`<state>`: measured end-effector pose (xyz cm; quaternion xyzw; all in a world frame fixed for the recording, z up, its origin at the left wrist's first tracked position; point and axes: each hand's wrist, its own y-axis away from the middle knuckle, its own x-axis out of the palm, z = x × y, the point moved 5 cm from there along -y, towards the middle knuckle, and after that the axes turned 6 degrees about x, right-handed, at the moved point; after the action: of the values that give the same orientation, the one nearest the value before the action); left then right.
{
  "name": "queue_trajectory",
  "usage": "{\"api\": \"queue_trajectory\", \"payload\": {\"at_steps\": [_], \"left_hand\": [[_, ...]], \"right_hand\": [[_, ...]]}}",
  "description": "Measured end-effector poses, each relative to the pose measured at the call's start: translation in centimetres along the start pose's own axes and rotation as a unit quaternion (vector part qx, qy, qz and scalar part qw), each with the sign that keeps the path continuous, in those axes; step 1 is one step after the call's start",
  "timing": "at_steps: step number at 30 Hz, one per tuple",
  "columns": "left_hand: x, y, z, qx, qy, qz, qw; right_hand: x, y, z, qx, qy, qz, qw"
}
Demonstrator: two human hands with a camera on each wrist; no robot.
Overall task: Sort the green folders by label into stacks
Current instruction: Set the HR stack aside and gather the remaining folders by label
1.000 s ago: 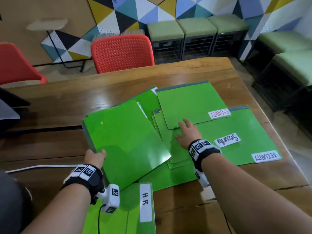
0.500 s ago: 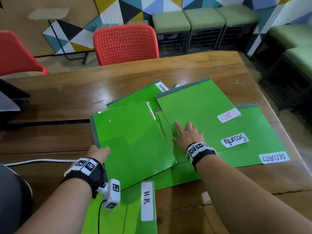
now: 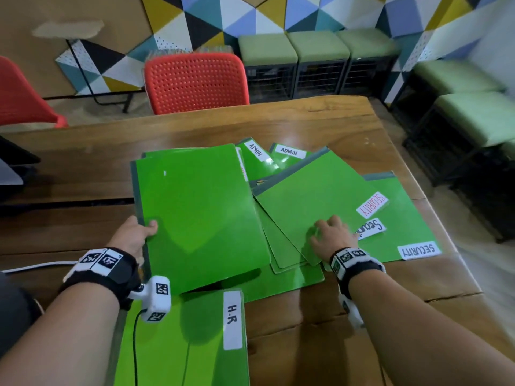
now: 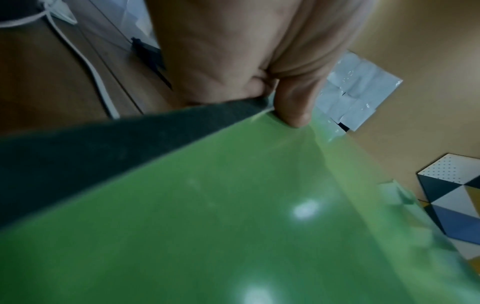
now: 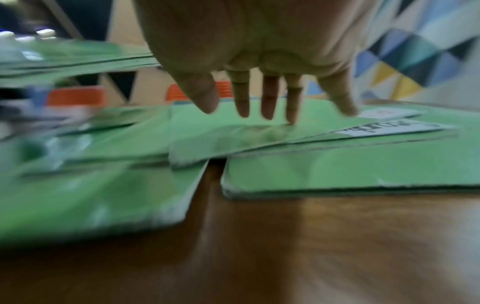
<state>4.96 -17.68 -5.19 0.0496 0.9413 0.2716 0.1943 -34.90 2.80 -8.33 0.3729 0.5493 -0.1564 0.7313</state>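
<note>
Several green folders lie fanned over the wooden table (image 3: 320, 121). My left hand (image 3: 136, 232) grips the near left edge of a plain-faced folder (image 3: 200, 215), thumb on top; in the left wrist view the thumb (image 4: 293, 102) presses its green cover (image 4: 233, 226). My right hand (image 3: 331, 235) lies with fingers spread on a folder labelled SECURITY (image 3: 317, 196); its fingertips (image 5: 291, 117) touch that cover (image 5: 259, 133). Two more SECURITY folders (image 3: 404, 218) lie under it. Two ADMIN folders (image 3: 287, 157) show at the back. An H.R folder (image 3: 195, 338) lies nearest me.
A red chair (image 3: 195, 82) stands at the table's far side, another red chair (image 3: 19, 98) at the left. Green-cushioned stools (image 3: 317, 62) line the patterned wall. A white cable (image 3: 36, 267) runs across the table on the left. The table's right edge is near the SECURITY folders.
The left hand has swung the plain folder round so it lies squarer to me, uncovering the ADMIN labels. The right hand slid back toward me and right on the SECURITY folder.
</note>
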Motion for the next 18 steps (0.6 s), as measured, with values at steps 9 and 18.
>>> {"api": "queue_trajectory", "payload": {"at_steps": [9,18], "left_hand": [[6.0,2.6,-4.1,0.038,-0.019,0.102,0.994],[10.7,-9.4,1.9,0.025,-0.154,0.085,0.984]], "right_hand": [[2.9,-0.1,2.1,-0.119,0.096,0.086,0.985],[-0.5,-1.4,-0.2,-0.003,-0.221,-0.008,0.975]]}}
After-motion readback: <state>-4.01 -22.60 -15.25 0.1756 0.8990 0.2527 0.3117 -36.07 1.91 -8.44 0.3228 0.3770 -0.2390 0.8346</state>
